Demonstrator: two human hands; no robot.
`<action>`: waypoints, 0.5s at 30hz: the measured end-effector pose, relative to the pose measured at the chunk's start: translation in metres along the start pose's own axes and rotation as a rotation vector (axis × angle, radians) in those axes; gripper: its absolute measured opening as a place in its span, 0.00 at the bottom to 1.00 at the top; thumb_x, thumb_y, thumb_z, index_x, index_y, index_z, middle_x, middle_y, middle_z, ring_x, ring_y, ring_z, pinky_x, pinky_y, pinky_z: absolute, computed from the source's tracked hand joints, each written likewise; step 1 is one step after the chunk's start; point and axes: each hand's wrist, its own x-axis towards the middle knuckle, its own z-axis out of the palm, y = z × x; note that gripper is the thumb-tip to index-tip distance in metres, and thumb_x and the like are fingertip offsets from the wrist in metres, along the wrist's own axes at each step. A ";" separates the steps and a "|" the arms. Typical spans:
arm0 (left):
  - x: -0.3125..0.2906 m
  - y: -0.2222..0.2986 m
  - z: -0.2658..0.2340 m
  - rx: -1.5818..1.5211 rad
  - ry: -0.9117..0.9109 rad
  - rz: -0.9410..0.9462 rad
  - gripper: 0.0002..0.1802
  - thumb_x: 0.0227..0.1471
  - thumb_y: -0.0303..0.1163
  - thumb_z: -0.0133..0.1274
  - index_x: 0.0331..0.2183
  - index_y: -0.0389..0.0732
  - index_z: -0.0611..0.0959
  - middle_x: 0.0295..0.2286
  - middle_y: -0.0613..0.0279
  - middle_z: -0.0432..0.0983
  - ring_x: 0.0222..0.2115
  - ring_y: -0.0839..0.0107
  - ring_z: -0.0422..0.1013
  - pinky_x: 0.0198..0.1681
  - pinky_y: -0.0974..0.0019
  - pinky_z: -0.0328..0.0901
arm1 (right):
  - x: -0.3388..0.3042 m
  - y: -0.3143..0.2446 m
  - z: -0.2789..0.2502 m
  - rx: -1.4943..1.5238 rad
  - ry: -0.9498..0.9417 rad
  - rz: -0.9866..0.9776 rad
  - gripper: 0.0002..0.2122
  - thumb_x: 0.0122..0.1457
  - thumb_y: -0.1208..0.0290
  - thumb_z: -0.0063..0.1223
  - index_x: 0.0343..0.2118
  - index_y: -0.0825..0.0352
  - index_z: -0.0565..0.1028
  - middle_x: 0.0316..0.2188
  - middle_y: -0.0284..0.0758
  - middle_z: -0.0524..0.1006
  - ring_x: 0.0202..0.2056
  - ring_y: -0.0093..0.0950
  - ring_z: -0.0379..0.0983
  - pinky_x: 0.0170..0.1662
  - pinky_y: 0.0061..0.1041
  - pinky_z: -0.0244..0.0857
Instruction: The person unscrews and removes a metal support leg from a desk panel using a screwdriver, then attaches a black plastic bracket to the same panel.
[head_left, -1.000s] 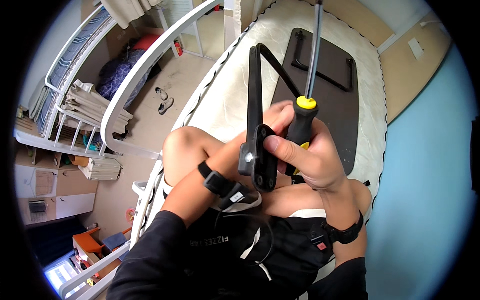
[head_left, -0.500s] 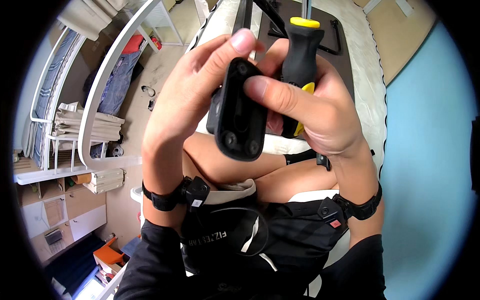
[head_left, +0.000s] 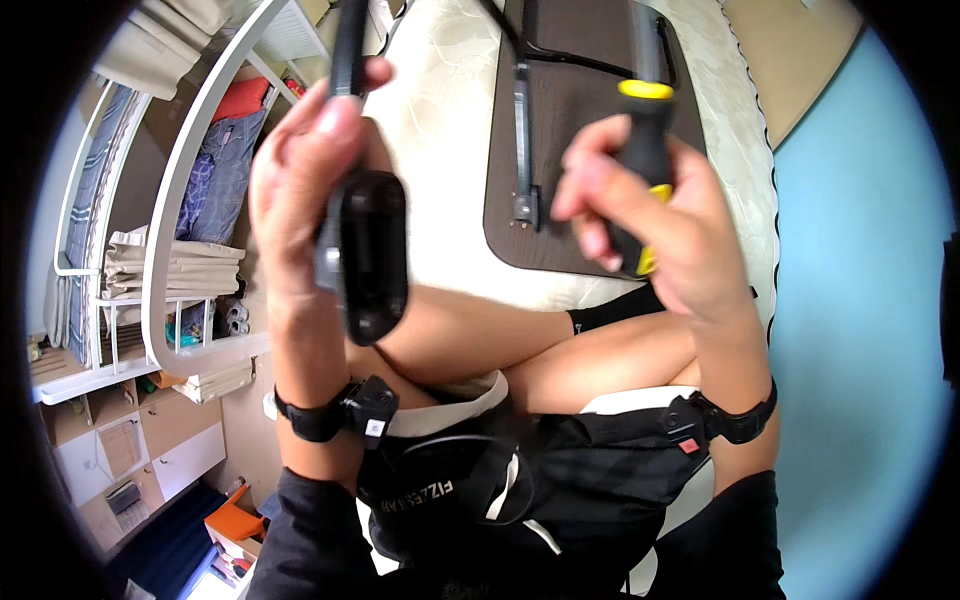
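Observation:
My left hand [head_left: 290, 210] is closed round a black table leg [head_left: 349, 45]. At the leg's lower end is a black oval bracket [head_left: 376, 260], its hollow face with holes turned toward me. On the right, my right hand [head_left: 690, 240] grips a screwdriver [head_left: 645, 145] with a black and yellow handle, its shaft pointing away and blurred. My right thumb and fingertips are smeared by motion. Between and beyond the hands lies a dark brown tabletop [head_left: 590, 175]. Another black leg [head_left: 522, 130] is fixed to it by a bracket near its left side.
The tabletop lies on a cream mattress [head_left: 430, 170], in front of my crossed legs [head_left: 480, 325]. A white bed rail [head_left: 160, 230] curves along the left. Beyond it hang folded clothes [head_left: 225, 150]. A light blue wall [head_left: 850, 300] rises on the right.
My hands have moved apart: the left has carried the leg and bracket leftward, the right has moved right with the screwdriver. My right thumb has left the bracket, and more tabletop shows.

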 end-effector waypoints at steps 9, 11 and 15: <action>0.032 -0.049 -0.029 -0.711 -0.201 0.072 0.16 0.62 0.35 0.37 0.45 0.33 0.60 0.13 0.64 0.65 0.05 0.79 0.59 0.07 0.79 0.54 | -0.010 0.035 -0.118 0.672 0.412 -0.037 0.05 0.63 0.71 0.41 0.33 0.67 0.66 0.23 0.28 0.67 0.21 0.17 0.60 0.23 0.17 0.55; 0.034 -0.066 -0.035 -0.550 -0.177 0.097 0.15 0.61 0.33 0.39 0.45 0.34 0.60 0.13 0.63 0.65 0.07 0.77 0.61 0.08 0.79 0.54 | -0.013 0.049 -0.138 0.775 0.435 0.017 0.07 0.64 0.70 0.39 0.35 0.68 0.66 0.23 0.28 0.66 0.21 0.17 0.60 0.24 0.15 0.56; 0.040 -0.063 -0.035 -0.522 -0.130 -0.092 0.10 0.59 0.29 0.41 0.40 0.37 0.60 0.11 0.65 0.64 0.06 0.77 0.59 0.07 0.79 0.52 | -0.006 0.035 -0.156 1.076 0.499 0.163 0.10 0.66 0.66 0.32 0.32 0.66 0.63 0.20 0.28 0.63 0.19 0.17 0.59 0.24 0.15 0.58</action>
